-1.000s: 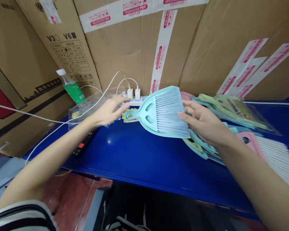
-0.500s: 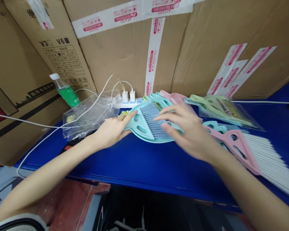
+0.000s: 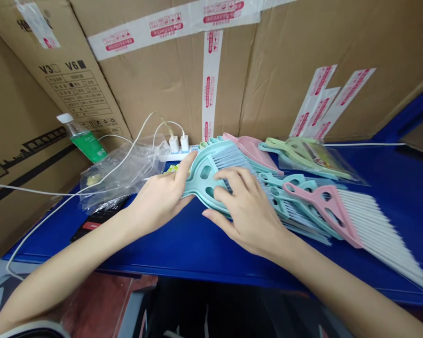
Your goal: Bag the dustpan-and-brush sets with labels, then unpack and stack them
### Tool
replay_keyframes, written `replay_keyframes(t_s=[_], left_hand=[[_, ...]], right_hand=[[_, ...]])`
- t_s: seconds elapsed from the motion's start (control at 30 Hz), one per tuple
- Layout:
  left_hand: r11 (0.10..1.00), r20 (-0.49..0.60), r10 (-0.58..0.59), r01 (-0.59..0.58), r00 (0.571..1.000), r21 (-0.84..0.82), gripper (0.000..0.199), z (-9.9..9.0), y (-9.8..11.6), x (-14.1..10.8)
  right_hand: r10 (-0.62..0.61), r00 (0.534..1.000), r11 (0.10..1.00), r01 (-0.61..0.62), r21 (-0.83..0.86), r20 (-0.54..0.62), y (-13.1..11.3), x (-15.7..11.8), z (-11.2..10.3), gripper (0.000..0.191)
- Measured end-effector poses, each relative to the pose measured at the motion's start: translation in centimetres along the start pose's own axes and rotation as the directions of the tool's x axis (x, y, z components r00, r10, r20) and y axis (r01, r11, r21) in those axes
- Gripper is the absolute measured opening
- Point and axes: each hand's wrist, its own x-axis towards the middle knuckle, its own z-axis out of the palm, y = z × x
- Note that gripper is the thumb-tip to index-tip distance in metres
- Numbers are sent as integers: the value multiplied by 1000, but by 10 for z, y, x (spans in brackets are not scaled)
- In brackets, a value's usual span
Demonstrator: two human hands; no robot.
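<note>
My left hand (image 3: 162,192) is closed around the handle end of a light blue dustpan (image 3: 204,199), its thumb lying on top. A light blue hand brush (image 3: 205,177) with grey-blue bristles lies nested in the pan, held with it. Over the brush head is my right hand (image 3: 245,211), with bent, parted fingers touching the brush and the thumb held away below the pan's rim. Its palm hides part of the bristles. Just right of it lie several light blue brushes (image 3: 299,197) and a pink brush (image 3: 333,209) with white bristles.
Behind are pink dustpans (image 3: 255,152) and a bagged green set (image 3: 303,152). A power strip (image 3: 178,155) with chargers, a clear plastic bag (image 3: 123,171), a green-labelled bottle (image 3: 86,141) and a phone (image 3: 98,218) sit leftward. Cardboard boxes (image 3: 155,80) wall the blue table's back.
My right hand has moved left and down onto the brush head. The brush and dustpan have tilted in my left hand, and the camera view has shifted right.
</note>
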Motion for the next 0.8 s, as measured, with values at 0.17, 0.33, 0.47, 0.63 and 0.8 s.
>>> replay_keyframes(t_s=[0.17, 0.33, 0.47, 0.63, 0.8], left_hand=[[999, -47, 25, -24, 999, 26, 68, -13, 0, 1], [992, -50, -100, 103, 994, 79, 48, -33, -11, 24], [984, -42, -134, 138, 990, 117, 35, -43, -16, 68], [995, 104, 104, -105, 989, -1, 44, -19, -8, 138], [974, 320, 207, -225, 925, 19, 47, 5, 3, 188]], right_hand=[[-43, 991, 996, 33, -77, -125, 5, 2, -7, 21], [-75, 969, 927, -19, -373, -237, 20, -11, -42, 16], [168, 945, 811, -294, -505, -281, 40, -42, -87, 31], [194, 978, 758, -201, -621, -79, 83, -94, -89, 45], [255, 961, 902, -197, -385, 106, 104, -128, -77, 54]])
